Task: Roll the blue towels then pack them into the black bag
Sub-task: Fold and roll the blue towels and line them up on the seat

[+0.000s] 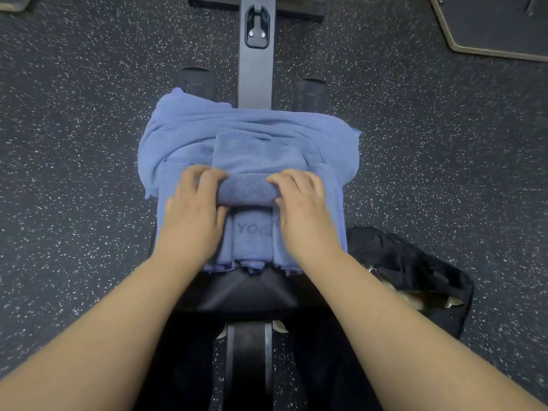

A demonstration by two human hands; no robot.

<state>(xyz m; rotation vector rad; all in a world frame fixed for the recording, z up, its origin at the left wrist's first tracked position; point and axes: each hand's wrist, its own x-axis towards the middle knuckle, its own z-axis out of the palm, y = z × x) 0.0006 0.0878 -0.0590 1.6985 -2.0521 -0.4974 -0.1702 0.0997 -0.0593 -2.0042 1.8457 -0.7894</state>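
A folded blue towel (252,152) lies across a black padded bench (246,292), its near end wound into a roll (247,189). My left hand (194,215) grips the roll's left end, fingers curled over it. My right hand (302,212) grips the right end the same way. Under the roll lie rolled blue towels (252,235), one stamped "YOGA". A loose, crumpled blue towel (189,126) is heaped behind and around them. The black bag (415,268) sits on the floor to the right of the bench, its mouth partly open.
The bench's metal frame (255,72) runs away from me, with two black foam rollers (312,93) beside it. Speckled dark rubber floor (74,143) surrounds the bench. A dark mat with a tan edge (489,31) lies at the top right.
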